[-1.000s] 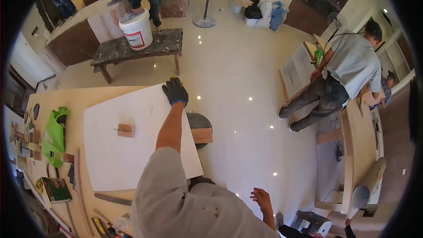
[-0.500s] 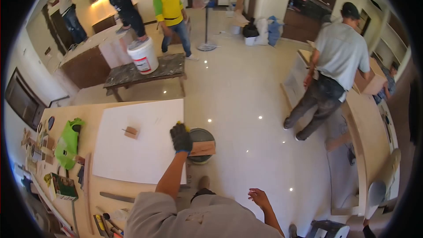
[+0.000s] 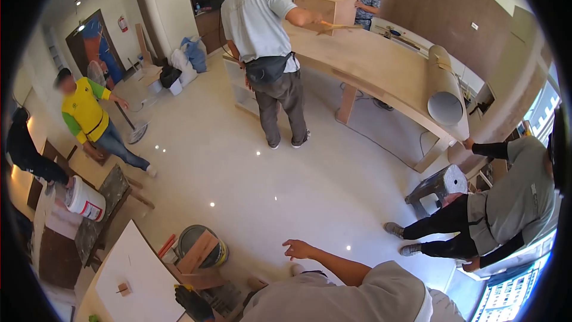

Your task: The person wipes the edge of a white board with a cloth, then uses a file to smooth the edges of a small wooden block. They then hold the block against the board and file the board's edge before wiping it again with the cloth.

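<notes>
White board (image 3: 140, 274) beside gloved left hand (image 3: 192, 303)

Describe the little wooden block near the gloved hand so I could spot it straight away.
Look at the big white board in the bottom left corner, just left of the person's black-gloved left hand. The small wooden block lies alone on its white face, unlike the larger planks by the round bucket.

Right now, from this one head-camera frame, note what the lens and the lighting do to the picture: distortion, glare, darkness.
Head view: strong fisheye, the brown wall leaning and bowing near the rim; black vignette in all corners; ceiling lights glare as small white spots on the glossy floor; centre sharp, edges softer.
</notes>
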